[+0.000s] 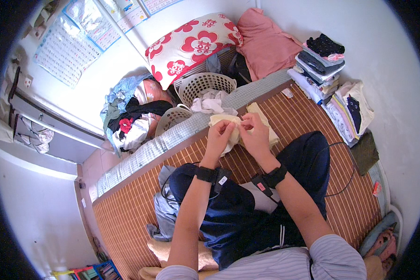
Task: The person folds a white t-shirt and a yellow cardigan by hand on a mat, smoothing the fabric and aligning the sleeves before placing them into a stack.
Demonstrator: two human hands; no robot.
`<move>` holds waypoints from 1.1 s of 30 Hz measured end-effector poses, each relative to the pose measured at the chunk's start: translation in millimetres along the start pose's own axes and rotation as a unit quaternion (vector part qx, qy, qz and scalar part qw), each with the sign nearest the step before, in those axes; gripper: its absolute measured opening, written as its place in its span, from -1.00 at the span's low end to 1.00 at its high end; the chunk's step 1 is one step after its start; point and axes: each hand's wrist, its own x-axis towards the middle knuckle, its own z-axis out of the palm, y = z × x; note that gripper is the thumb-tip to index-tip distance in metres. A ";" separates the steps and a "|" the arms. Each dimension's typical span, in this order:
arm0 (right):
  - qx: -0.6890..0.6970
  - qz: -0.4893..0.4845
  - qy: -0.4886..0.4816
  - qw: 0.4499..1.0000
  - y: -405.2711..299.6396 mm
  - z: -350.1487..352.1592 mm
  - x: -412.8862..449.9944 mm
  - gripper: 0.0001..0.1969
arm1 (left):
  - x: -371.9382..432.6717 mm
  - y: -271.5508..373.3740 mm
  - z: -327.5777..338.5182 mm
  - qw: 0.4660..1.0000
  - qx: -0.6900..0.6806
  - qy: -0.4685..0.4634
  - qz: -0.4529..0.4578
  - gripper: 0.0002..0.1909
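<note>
My left hand (219, 134) pinches a pale yellow cloth garment (219, 119) between thumb and fingers. Close beside it, my right hand (257, 136) has its fingertips on the same cloth, the two hands nearly touching. More pale yellow fabric (271, 134) lies on the bamboo mat (133, 199) under and to the right of my right hand. Whether it belongs to the same garment I cannot tell. Both wrists wear black straps with small cabled devices. Part of the cloth is hidden behind my fingers.
Folded clothes (320, 70) rise in a stack by the right wall, with a second folded pile (348, 108) in front. Past the bed edge stand a perforated laundry basket (204, 82) holding white cloth, another basket (171, 120), and heaped clothes (136, 115). Grey-blue clothing (164, 210) lies left of my knee.
</note>
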 end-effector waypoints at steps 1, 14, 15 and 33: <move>-0.022 0.010 0.020 1.000 -2.0 0.9 -0.9 -0.79 | -0.7 -1.0 -0.7 1.000 0.001 0.001 -0.001 -0.82; -0.185 0.022 -0.028 0.982 29.6 7.4 -17.8 -0.68 | 1.6 -6.9 -6.1 0.962 -0.259 -0.001 -0.090 -0.77; -0.187 0.011 0.010 0.982 33.8 7.1 -13.1 -0.67 | 2.9 -7.6 -6.7 0.956 -0.273 -0.004 -0.105 -0.76; 0.171 0.124 -0.115 0.971 29.1 13.7 -15.1 -0.80 | 0.2 3.4 -15.9 0.925 -0.365 -0.033 -0.097 -0.84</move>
